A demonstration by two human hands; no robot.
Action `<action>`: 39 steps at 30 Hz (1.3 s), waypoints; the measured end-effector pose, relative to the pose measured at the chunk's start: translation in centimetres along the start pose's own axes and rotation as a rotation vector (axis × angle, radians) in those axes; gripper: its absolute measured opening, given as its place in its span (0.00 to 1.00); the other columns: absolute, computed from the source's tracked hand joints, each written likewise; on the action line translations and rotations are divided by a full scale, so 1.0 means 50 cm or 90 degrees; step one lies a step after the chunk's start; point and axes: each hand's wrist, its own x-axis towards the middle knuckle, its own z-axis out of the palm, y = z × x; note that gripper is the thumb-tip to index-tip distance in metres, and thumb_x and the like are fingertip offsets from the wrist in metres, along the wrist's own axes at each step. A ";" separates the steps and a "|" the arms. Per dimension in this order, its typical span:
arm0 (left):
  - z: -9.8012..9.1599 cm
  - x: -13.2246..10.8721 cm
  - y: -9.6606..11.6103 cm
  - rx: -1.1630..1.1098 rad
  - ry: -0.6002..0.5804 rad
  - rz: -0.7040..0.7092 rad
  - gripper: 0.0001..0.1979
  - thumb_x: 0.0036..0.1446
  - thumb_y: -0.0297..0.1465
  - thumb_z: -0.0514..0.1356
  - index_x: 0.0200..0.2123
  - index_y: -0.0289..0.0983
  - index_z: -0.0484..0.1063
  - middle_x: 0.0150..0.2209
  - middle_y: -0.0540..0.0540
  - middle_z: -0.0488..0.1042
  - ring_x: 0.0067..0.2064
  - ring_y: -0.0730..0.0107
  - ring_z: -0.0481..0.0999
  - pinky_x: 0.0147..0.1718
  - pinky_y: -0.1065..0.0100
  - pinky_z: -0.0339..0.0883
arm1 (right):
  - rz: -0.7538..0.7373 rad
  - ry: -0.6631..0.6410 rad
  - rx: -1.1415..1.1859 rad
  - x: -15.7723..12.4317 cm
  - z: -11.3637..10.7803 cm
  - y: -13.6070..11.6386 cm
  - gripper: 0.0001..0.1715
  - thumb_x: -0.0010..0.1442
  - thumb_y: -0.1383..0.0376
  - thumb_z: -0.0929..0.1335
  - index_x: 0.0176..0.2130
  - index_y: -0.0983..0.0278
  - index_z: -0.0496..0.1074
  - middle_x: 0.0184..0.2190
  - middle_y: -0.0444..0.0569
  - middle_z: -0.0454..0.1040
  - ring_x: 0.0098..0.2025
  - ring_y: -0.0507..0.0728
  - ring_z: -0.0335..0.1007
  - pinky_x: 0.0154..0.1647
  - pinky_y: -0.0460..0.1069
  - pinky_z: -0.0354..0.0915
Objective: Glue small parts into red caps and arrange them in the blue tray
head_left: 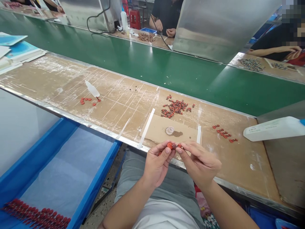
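The left hand [157, 165] and right hand [199, 163] pinch a small red component [172, 146] held between them.

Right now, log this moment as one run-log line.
left hand: pinches red part | right hand: pinches same part | nearby: cardboard, clear cap, red pile

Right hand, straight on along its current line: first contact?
The small red part pinched at its fingertips, so contact is immediate. The left hand seems next beyond it, though depth is unclear. Right hand.
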 end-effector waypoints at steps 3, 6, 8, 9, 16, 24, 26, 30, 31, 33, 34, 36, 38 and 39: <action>0.000 0.000 0.002 0.008 0.009 0.002 0.13 0.45 0.30 0.73 0.37 0.39 0.81 0.38 0.46 0.82 0.43 0.68 0.81 0.49 0.68 0.74 | 0.001 -0.010 0.007 -0.001 0.001 0.003 0.27 0.51 0.76 0.74 0.47 0.51 0.78 0.36 0.45 0.82 0.34 0.57 0.78 0.36 0.55 0.76; 0.002 0.001 0.003 0.008 0.014 0.003 0.13 0.44 0.30 0.74 0.37 0.38 0.81 0.38 0.46 0.82 0.43 0.68 0.82 0.48 0.69 0.75 | -0.003 -0.011 0.013 -0.001 0.002 0.004 0.28 0.51 0.77 0.74 0.47 0.51 0.78 0.35 0.45 0.82 0.34 0.57 0.78 0.36 0.54 0.76; 0.003 0.001 0.002 0.006 0.012 0.005 0.13 0.45 0.30 0.73 0.37 0.38 0.81 0.38 0.46 0.83 0.42 0.69 0.82 0.47 0.70 0.75 | -0.008 -0.014 0.014 0.000 0.002 0.003 0.29 0.50 0.78 0.74 0.47 0.51 0.78 0.35 0.45 0.82 0.34 0.57 0.78 0.35 0.54 0.76; 0.003 0.001 0.002 0.005 0.012 0.005 0.13 0.45 0.30 0.73 0.37 0.38 0.81 0.38 0.46 0.83 0.42 0.69 0.81 0.47 0.71 0.75 | -0.010 -0.016 0.014 0.000 0.002 0.003 0.29 0.50 0.78 0.74 0.47 0.51 0.78 0.36 0.45 0.82 0.34 0.57 0.78 0.35 0.53 0.76; 0.001 0.002 0.000 0.019 0.028 0.004 0.13 0.44 0.30 0.74 0.37 0.38 0.81 0.38 0.46 0.82 0.43 0.68 0.82 0.48 0.69 0.75 | 0.002 -0.028 0.020 -0.002 0.003 0.009 0.27 0.52 0.76 0.74 0.47 0.51 0.78 0.36 0.45 0.82 0.35 0.58 0.78 0.36 0.55 0.77; -0.005 0.006 -0.005 0.025 0.023 0.012 0.12 0.45 0.30 0.73 0.37 0.39 0.82 0.38 0.46 0.83 0.42 0.68 0.82 0.47 0.70 0.75 | -0.007 -0.019 -0.007 -0.002 0.004 0.006 0.29 0.50 0.78 0.74 0.47 0.51 0.78 0.34 0.44 0.82 0.34 0.57 0.78 0.33 0.53 0.76; -0.004 0.005 -0.005 0.019 0.019 0.015 0.12 0.45 0.30 0.73 0.36 0.39 0.82 0.38 0.46 0.83 0.42 0.69 0.82 0.46 0.71 0.75 | -0.006 -0.020 -0.006 -0.002 0.004 0.005 0.29 0.49 0.79 0.74 0.46 0.51 0.78 0.33 0.44 0.82 0.34 0.57 0.78 0.32 0.53 0.76; -0.002 0.003 -0.006 0.024 0.011 0.026 0.12 0.45 0.30 0.73 0.36 0.40 0.82 0.37 0.46 0.83 0.41 0.70 0.82 0.45 0.72 0.75 | -0.010 -0.026 -0.008 0.000 0.002 0.003 0.30 0.49 0.78 0.74 0.47 0.51 0.78 0.33 0.44 0.82 0.34 0.57 0.78 0.32 0.53 0.76; -0.002 0.004 -0.007 0.028 0.011 0.032 0.12 0.45 0.30 0.73 0.36 0.40 0.82 0.37 0.46 0.83 0.41 0.70 0.81 0.45 0.72 0.75 | -0.010 -0.029 -0.008 0.000 0.001 0.003 0.30 0.49 0.78 0.74 0.47 0.51 0.78 0.33 0.44 0.82 0.34 0.57 0.78 0.32 0.53 0.76; -0.005 0.005 -0.008 0.039 0.006 0.044 0.11 0.45 0.30 0.73 0.36 0.41 0.82 0.38 0.47 0.83 0.41 0.69 0.81 0.45 0.71 0.76 | -0.011 -0.038 -0.006 0.001 -0.001 0.003 0.30 0.50 0.78 0.74 0.47 0.51 0.78 0.33 0.44 0.82 0.34 0.57 0.78 0.33 0.53 0.76; -0.007 0.005 -0.009 0.045 0.003 0.052 0.11 0.45 0.29 0.73 0.35 0.41 0.82 0.38 0.47 0.82 0.42 0.69 0.81 0.45 0.70 0.76 | -0.012 -0.042 -0.005 0.002 -0.002 0.003 0.29 0.50 0.78 0.74 0.47 0.51 0.78 0.33 0.44 0.82 0.34 0.57 0.78 0.33 0.53 0.76; -0.010 0.006 -0.010 0.062 -0.002 0.068 0.11 0.45 0.29 0.73 0.35 0.41 0.83 0.38 0.46 0.82 0.42 0.68 0.81 0.45 0.69 0.76 | -0.012 -0.051 -0.001 0.002 -0.004 0.004 0.29 0.50 0.78 0.74 0.47 0.52 0.78 0.33 0.45 0.81 0.34 0.56 0.77 0.33 0.52 0.76; -0.013 0.006 -0.012 0.079 -0.003 0.080 0.11 0.46 0.29 0.73 0.36 0.40 0.83 0.39 0.46 0.82 0.43 0.67 0.81 0.46 0.68 0.76 | -0.013 -0.060 0.003 0.002 -0.006 0.006 0.29 0.49 0.78 0.74 0.47 0.52 0.78 0.34 0.45 0.81 0.34 0.56 0.77 0.33 0.52 0.76; -0.014 0.006 -0.012 0.087 -0.003 0.086 0.11 0.46 0.29 0.73 0.36 0.41 0.83 0.39 0.46 0.82 0.43 0.66 0.81 0.46 0.68 0.76 | -0.015 -0.064 0.004 0.003 -0.007 0.006 0.29 0.49 0.78 0.74 0.47 0.52 0.78 0.34 0.45 0.81 0.34 0.56 0.77 0.33 0.52 0.76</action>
